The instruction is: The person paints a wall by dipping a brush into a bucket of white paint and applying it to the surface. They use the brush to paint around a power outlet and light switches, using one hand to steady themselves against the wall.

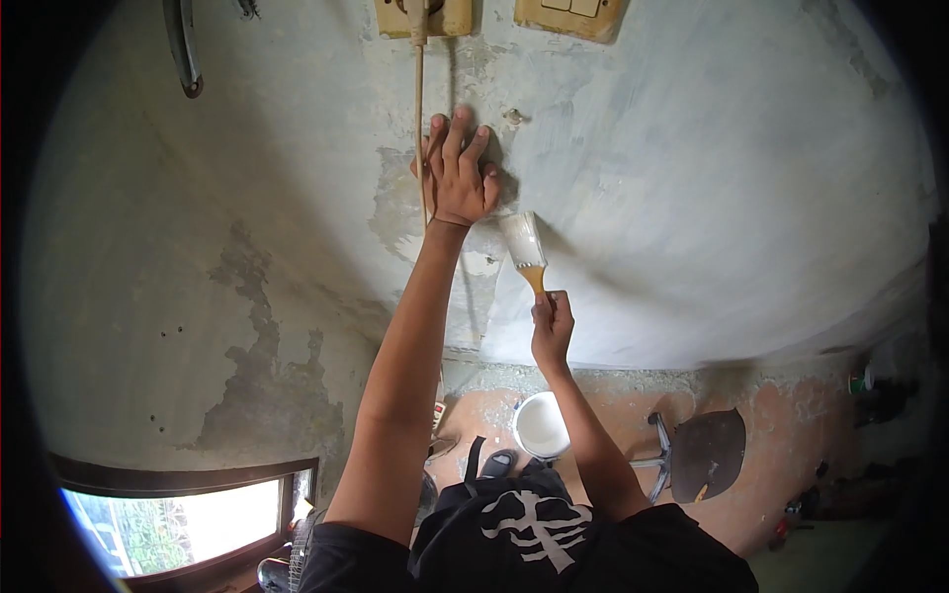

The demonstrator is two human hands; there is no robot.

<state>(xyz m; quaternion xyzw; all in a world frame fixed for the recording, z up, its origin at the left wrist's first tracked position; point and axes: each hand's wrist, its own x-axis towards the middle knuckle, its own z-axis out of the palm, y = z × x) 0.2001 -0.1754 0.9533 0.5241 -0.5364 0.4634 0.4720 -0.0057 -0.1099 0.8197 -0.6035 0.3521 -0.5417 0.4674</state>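
Note:
My left hand [461,178] presses against the wall [672,178] with its fingers spread upward. A pale power cable [419,89] hangs from the socket above and runs down along the thumb side of that hand. Lower and to the right, my right hand [554,328] grips the wooden handle of a wide paintbrush [524,240]. Its whitened bristles point up, right at the wall close to my left wrist. Bare grey patches of peeled paint [395,198] surround the left hand.
Above are a socket [450,20] and a switch plate [569,15]. A white bucket [541,425] stands on the floor below, with a dark chair [708,455] to its right. At lower left is a window [188,524]; a dark metal bracket [183,49] hangs upper left.

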